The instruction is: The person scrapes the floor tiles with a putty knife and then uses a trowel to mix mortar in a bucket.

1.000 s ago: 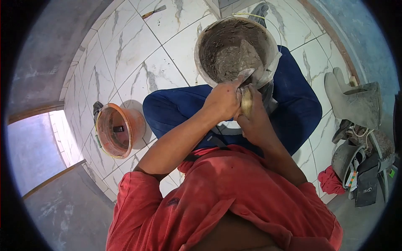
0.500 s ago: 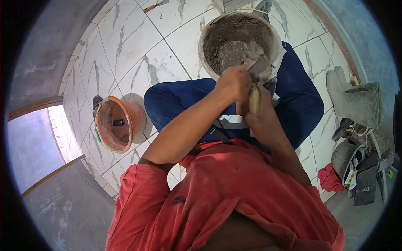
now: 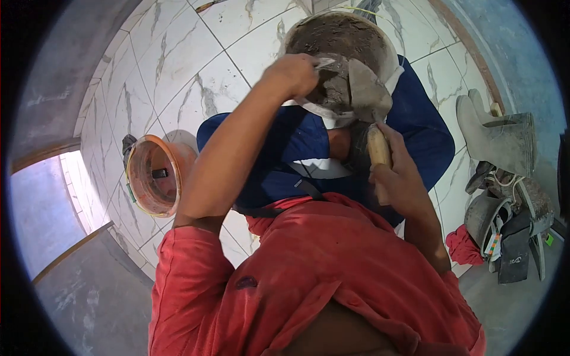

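My right hand [image 3: 402,172] is wrapped round the wooden handle of a trowel [image 3: 369,89], whose grey, smeared blade lies over the near right part of a bucket [image 3: 394,56]. Dark wet mortar [image 3: 335,37] coats the bucket's inside and fills its lower part. At the bucket's near left rim, my left hand [image 3: 292,76] is closed on a small flat scraper-like piece with a pale edge. Its full shape is hidden by the fingers. The piece and the trowel blade are apart.
An orange bucket [image 3: 173,155] with a dark object inside stands on the marbled tile floor to the left. Rubber boots [image 3: 484,127], a helmet-like grey shell [image 3: 482,215] and a red cloth [image 3: 463,244] lie by the right wall. A wood-handled tool [image 3: 208,5] lies at the far edge.
My left hand has moved left, away from the trowel blade to the bucket's left rim. My right hand has shifted slightly right and nearer to me with the trowel.
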Available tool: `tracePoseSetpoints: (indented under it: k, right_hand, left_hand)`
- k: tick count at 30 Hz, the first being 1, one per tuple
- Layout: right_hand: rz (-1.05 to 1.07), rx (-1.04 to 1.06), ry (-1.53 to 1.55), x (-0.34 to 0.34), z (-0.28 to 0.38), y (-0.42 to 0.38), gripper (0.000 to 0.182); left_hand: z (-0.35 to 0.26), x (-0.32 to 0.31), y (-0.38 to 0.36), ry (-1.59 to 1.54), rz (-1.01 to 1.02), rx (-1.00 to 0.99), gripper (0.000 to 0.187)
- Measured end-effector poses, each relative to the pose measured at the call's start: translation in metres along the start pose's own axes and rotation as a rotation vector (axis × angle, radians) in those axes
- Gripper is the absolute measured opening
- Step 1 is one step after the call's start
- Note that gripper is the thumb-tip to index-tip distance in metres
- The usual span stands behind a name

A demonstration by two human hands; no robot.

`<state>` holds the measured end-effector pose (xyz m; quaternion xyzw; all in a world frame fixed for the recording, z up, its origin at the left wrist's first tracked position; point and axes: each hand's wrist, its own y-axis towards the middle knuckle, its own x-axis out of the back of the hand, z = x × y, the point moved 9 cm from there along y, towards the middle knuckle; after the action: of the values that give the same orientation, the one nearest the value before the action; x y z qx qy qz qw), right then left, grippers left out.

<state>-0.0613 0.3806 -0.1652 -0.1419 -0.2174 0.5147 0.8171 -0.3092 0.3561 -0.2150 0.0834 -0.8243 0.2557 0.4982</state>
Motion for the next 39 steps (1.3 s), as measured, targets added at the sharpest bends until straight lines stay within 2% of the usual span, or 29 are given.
tracePoseSetpoints:
  k: [4,7,9,13,21,23,31,33,37,38,39]
  right_hand:
    - [-0.016,-0.021,-0.002,0.013,0.007,0.002,0.072]
    - [0.002,-0.071,0.133,0.01,0.002,0.011,0.073]
    - [0.006,-0.005,0.447,0.003,-0.005,0.022,0.078]
    - [0.064,0.029,0.627,-0.02,-0.006,0.042,0.078]
    - [0.074,0.099,0.718,-0.039,0.006,0.051,0.08]
    - [0.067,0.097,0.664,-0.039,0.008,0.052,0.081]
    - [0.022,0.13,0.439,-0.034,0.01,0.05,0.078]
    - [0.072,0.254,0.239,-0.041,0.01,0.05,0.078]
    - [0.14,0.177,0.244,-0.057,-0.006,0.041,0.076]
    - [0.1,0.226,0.119,-0.055,-0.006,0.038,0.074]
    - [0.058,0.276,-0.006,-0.052,-0.005,0.035,0.072]
  left_hand:
    - [0.01,0.02,-0.037,0.004,-0.096,0.013,0.036]
    - [0.008,0.02,-0.063,-0.096,-0.125,0.033,0.038]
    - [-0.003,0.023,-0.079,-0.24,-0.273,-0.038,0.038]
    - [-0.038,0.018,-0.102,-0.41,-0.217,-0.008,0.041]
    - [-0.048,-0.002,-0.114,-0.306,-0.26,0.054,0.04]
    - [-0.046,-0.003,-0.114,-0.264,-0.342,0.043,0.039]
    - [-0.053,-0.01,-0.104,-0.284,-0.324,0.086,0.039]
    - [-0.053,-0.008,-0.101,-0.286,-0.346,0.093,0.04]
    - [-0.035,-0.008,-0.078,-0.252,-0.348,0.06,0.04]
    - [-0.029,-0.007,-0.068,-0.22,-0.357,0.033,0.041]
    - [-0.019,-0.005,-0.056,-0.172,-0.269,0.123,0.043]
